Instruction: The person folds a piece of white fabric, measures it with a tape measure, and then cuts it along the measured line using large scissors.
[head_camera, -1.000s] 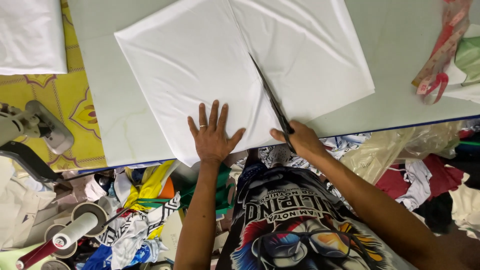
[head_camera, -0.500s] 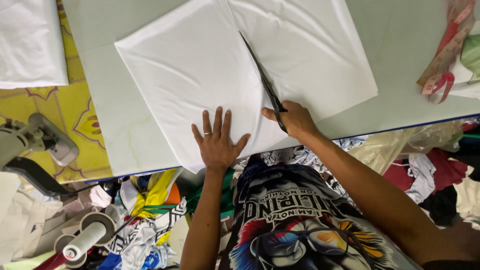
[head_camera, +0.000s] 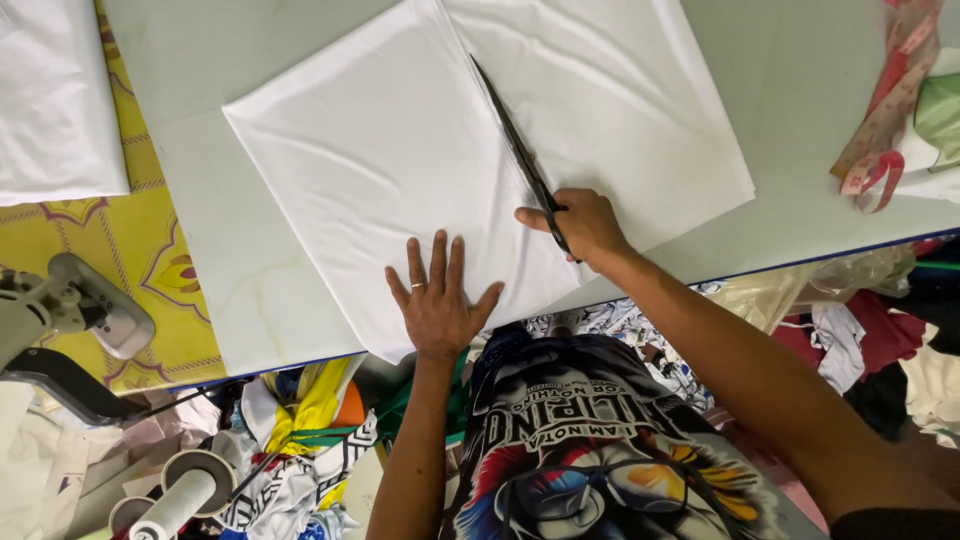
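Note:
A large sheet of white fabric (head_camera: 380, 170) lies spread on a pale green-grey table (head_camera: 230, 290). My left hand (head_camera: 438, 300) presses flat on its near edge, fingers spread, a ring on one finger. My right hand (head_camera: 583, 224) grips the handles of long dark scissors (head_camera: 515, 150), whose blades run up and away along a cut line through the middle of the fabric. The fabric to the right of the blades (head_camera: 620, 110) lies slightly wrinkled.
Another folded white cloth (head_camera: 55, 100) rests at the far left on a yellow patterned cloth (head_camera: 150, 250). Coloured tape and fabric pieces (head_camera: 900, 110) sit at the right edge. Below the table lie piled clothes (head_camera: 300, 440), thread spools (head_camera: 185, 490) and a grey machine (head_camera: 70, 310).
The scissors and my right hand have advanced further up along the cut in the fabric. My left hand stays flat on the near edge, shifted slightly with the view.

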